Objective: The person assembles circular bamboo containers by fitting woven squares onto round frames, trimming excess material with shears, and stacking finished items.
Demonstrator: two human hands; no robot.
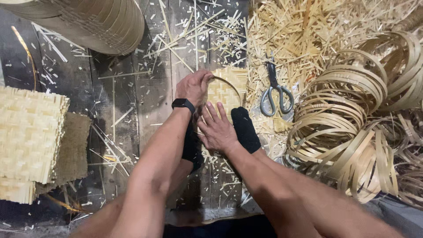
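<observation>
From the head view, the left hand curls closed around a thin bamboo hoop at the woven mat just right of it. The right hand lies flat with fingers spread on the mat's near edge. Scissors rest farther right on bamboo shavings, with coiled strips beyond.

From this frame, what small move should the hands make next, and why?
Probably press the hoop further down around the woven mat. The left hand grips the hoop at the mat's far edge, the right hand lies flat on the near edge, and socked feet pin it, so only part looks seated.
</observation>
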